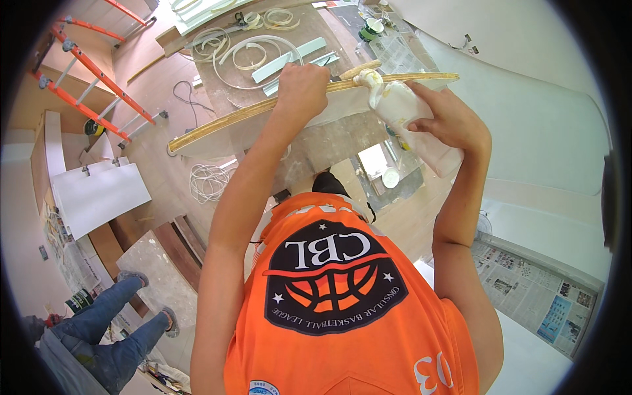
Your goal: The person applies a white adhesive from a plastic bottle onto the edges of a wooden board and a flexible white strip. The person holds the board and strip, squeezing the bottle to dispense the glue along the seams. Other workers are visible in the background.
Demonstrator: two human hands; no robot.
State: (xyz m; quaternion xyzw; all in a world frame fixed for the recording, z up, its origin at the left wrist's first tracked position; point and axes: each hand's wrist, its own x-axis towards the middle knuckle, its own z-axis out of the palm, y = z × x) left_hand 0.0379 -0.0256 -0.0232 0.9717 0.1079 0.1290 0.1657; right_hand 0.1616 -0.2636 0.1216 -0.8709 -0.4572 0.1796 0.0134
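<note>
A long, slightly curved board [224,125] stands on edge across the view, its yellowish layered edge up and its pale face toward me. My left hand [303,92] is closed over its top edge near the middle; the fingertips are hidden. In my right hand [454,118] is a translucent white plastic bottle [411,112], gripped round its side with thumb and fingers. Its crusted, bent spout [370,85] tips down at the board's edge, to the right of my left hand. Whether the spout touches the edge, I cannot tell.
Beyond the board, a worktable [224,85] carries coiled edging strips [257,52] and pale green strips [289,59]. An orange ladder [99,85] stands at left. A coiled white cord [209,181] lies below the board. Another person's legs [118,336] show at lower left.
</note>
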